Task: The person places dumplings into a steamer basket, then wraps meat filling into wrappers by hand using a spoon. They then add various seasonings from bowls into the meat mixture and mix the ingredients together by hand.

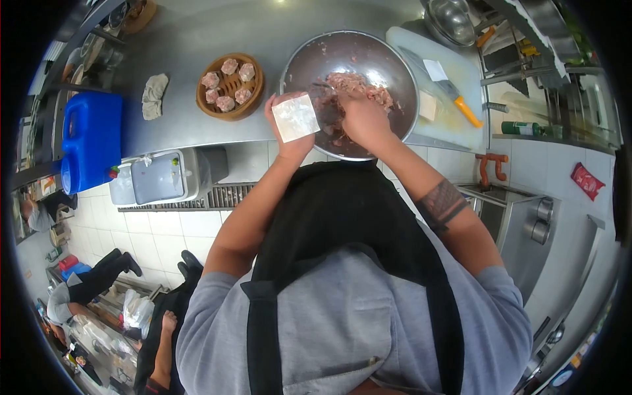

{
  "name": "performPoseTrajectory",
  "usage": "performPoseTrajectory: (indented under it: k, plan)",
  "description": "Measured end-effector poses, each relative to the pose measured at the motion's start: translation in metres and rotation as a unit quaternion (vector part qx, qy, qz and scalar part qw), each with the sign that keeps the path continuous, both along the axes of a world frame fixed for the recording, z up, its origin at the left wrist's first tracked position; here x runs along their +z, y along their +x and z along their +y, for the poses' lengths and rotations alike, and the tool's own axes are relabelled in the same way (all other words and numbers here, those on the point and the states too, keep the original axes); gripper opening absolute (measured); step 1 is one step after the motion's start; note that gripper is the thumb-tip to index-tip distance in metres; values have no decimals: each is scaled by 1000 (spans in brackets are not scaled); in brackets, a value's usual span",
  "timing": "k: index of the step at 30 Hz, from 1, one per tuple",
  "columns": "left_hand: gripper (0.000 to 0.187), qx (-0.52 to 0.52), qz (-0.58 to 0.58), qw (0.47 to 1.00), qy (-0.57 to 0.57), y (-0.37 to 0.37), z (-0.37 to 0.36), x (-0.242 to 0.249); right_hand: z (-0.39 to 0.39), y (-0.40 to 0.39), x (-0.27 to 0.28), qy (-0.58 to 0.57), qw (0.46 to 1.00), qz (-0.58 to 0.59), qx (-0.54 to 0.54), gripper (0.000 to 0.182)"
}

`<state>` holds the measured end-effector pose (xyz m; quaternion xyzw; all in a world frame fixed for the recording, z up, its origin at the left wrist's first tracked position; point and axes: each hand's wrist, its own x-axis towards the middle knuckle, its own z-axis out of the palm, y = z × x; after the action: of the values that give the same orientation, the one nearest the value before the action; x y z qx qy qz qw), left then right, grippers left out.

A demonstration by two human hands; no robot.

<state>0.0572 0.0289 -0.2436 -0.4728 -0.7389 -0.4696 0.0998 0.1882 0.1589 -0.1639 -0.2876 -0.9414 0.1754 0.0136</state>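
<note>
In my left hand (297, 149) lies a square, pale dumpling wrapper (296, 119), held flat beside the left rim of a large steel mixing bowl (395, 72). Pinkish minced meat filling (352, 84) sits in the bowl, mostly toward its far side. My right hand (365, 122) reaches into the bowl with its fingers curled down at the meat. A thin, shiny edge shows near those fingers, but what they grip is hidden. Left of the bowl stands a round bamboo steamer (200, 92) holding several open-topped dumplings (226, 103).
A white cutting board (464, 72) carries a yellow-handled knife (466, 110) and a pale square block (428, 105). A folded cloth (155, 95) and a blue jug (95, 135) are at the left. Grey bins (158, 179) stand below the counter. Other people (168, 329) are behind.
</note>
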Motion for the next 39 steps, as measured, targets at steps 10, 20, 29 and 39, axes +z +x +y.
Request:
performPoseTrajectory:
  k: [10,20,29,39]
  plan:
    - [37,7,16,1000,-7,2,-3,-2,8,26,-1,8,999,-37,31,24]
    - [29,17,-1,1000,26,5,1,2,-14,28,-24,-197,980,-1,-19,24]
    - [24,5,-51,997,50,-4,-1,21,-2,29,-4,-606,751,131,-227,41]
    - [24,-56,-65,995,48,-18,5,39,25,66,84,-601,741,205,-217,38]
